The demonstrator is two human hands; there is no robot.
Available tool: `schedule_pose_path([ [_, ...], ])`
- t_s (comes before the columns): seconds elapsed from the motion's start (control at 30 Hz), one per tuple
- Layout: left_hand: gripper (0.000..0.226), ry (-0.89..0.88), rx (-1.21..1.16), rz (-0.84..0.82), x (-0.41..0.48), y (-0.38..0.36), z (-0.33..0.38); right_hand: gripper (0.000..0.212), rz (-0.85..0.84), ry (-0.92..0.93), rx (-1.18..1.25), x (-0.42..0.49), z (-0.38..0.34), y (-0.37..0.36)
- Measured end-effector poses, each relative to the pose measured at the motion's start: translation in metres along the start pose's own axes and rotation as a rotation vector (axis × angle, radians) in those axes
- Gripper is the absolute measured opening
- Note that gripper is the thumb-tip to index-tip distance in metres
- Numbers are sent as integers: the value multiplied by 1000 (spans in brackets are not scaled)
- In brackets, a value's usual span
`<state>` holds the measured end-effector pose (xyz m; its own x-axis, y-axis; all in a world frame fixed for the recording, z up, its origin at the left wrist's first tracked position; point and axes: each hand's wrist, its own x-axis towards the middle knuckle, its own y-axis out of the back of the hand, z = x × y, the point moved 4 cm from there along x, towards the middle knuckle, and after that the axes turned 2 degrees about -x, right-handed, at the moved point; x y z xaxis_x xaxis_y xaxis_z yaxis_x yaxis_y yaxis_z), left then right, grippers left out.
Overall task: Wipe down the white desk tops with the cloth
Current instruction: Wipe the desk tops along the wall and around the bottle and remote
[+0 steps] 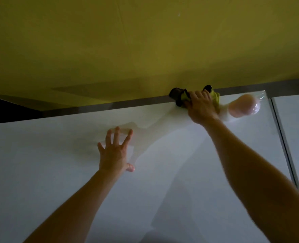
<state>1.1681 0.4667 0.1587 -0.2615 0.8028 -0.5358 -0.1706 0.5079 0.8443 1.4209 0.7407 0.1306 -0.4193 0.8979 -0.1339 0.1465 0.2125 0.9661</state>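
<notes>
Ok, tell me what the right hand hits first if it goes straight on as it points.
The right hand, gripping the cloth, points at the back edge of the desk. Pushed on, it would probably meet the grey strip there first, then the yellow panel behind it; depth is unclear.

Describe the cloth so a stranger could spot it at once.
Start at the big white desk top and follow its far edge, below the yellow wall. The cloth is bunched there under the right hand. It is the only yellow-green and black thing on that white surface.
</notes>
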Motion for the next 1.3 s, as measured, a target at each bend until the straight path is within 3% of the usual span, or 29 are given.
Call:
schedule_pose_path([
  [0.1, 156, 6, -12, -4, -1, 1, 1, 32, 58, 21, 33, 1, -70, -20],
  [0.27, 157, 47, 3, -7, -1, 4, 3, 48, -122, 285, 112, -5, -204, -38],
  [0.4, 157, 37, -13, -9, 2, 2, 1, 40, -129, 350, 139, 5, -157, -28],
  [0.57, 156, 22, 7, 4, 2, 1, 2, 29, 221, 128, 121, -4, -53, -12],
  [0.8, 155, 37, 5, -14, 0, 6, 6, 36, 303, 152, 50, -36, -79, 13],
  [0.9, 155, 53, 5, -33, -1, 10, 8, 39, 329, 200, 31, -98, -78, 31],
  [1.03, 153, 27, 4, -16, -2, 10, 4, 45, 323, 122, 6, -200, -51, 44],
  [1.1, 143, 1, 35, -15, -4, 11, 8, 47, 316, 13, 8, -249, -28, 45],
  [1.23, 76, -182, 33, 53, -15, 20, 49, 42, 271, -165, 38, -319, 14, 45],
  [1.3, 63, -290, -10, 39, -22, 31, 82, 41, 261, -212, 56, -339, 32, 49],
])
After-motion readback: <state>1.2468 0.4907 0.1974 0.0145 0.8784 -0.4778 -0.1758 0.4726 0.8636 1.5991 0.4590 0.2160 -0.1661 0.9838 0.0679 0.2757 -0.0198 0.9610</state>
